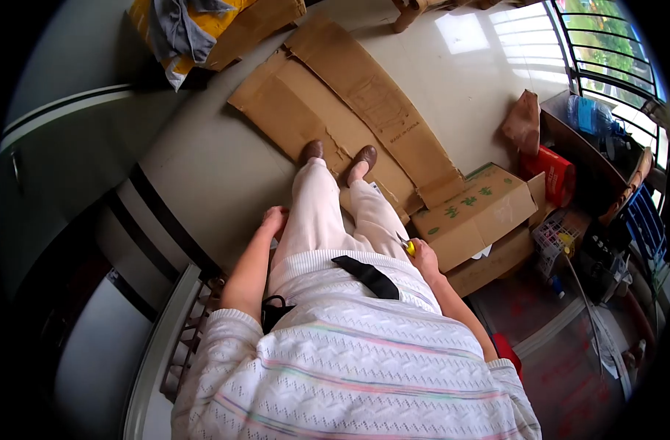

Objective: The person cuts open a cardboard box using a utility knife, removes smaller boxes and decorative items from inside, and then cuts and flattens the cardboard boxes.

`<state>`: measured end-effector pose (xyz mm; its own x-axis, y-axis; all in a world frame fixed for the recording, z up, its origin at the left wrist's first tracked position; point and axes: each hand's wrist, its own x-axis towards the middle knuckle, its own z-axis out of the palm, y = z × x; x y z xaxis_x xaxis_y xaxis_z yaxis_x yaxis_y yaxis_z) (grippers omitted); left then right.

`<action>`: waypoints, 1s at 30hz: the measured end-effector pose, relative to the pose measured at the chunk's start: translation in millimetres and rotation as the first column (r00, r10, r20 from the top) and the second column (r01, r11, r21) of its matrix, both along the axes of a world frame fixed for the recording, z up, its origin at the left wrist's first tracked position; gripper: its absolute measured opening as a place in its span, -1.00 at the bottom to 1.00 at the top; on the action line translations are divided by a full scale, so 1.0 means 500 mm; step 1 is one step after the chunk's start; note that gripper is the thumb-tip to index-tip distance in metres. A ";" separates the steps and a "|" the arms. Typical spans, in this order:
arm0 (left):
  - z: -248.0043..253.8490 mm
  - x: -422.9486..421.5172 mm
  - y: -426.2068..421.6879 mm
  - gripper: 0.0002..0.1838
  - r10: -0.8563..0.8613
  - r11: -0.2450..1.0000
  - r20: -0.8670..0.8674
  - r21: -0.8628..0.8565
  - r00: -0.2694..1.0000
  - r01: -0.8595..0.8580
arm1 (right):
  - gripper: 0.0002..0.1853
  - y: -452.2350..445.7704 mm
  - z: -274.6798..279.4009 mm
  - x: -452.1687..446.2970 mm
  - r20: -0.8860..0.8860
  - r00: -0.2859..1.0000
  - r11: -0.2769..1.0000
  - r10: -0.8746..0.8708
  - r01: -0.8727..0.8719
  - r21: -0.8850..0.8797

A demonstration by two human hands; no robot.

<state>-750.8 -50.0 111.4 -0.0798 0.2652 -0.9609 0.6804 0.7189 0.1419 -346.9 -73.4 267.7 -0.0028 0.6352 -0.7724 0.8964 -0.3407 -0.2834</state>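
My right hand [424, 257] is closed around a small tool with a yellow handle [410, 248] and a pointed metal tip, beside my right thigh. On the other side, my left hand [275, 218] hangs next to my left thigh with its fingers curled; what it holds, if anything, is hidden. A flattened brown cardboard sheet [350, 110] lies on the floor under and beyond my brown shoes, its surface torn in places. To the right of my legs sits a cardboard box [474, 209] with green print.
A red box [551, 174] and a plastic basket [555, 233] stand at the right, near a barred window [613, 44]. Another carton with grey cloth [185, 33] is at the upper left. A cabinet [64, 154] lines the left side.
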 end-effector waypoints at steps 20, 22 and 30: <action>-0.052 -0.116 -0.146 -0.61 0.318 0.948 -0.021 0.029 0.948 -0.318 | -0.72 0.088 -0.031 -0.154 -0.026 0.986 0.986 0.167 -0.167 0.017; -0.047 -0.109 -0.136 -0.61 0.314 0.949 -0.003 0.033 0.949 -0.314 | -0.71 0.090 -0.043 -0.163 0.010 0.972 0.968 0.234 -0.234 0.086; -0.045 -0.109 -0.031 -0.61 0.291 0.954 -0.062 0.086 0.955 -0.286 | -0.65 0.135 -0.104 -0.171 0.092 0.915 0.920 0.392 -0.389 -0.049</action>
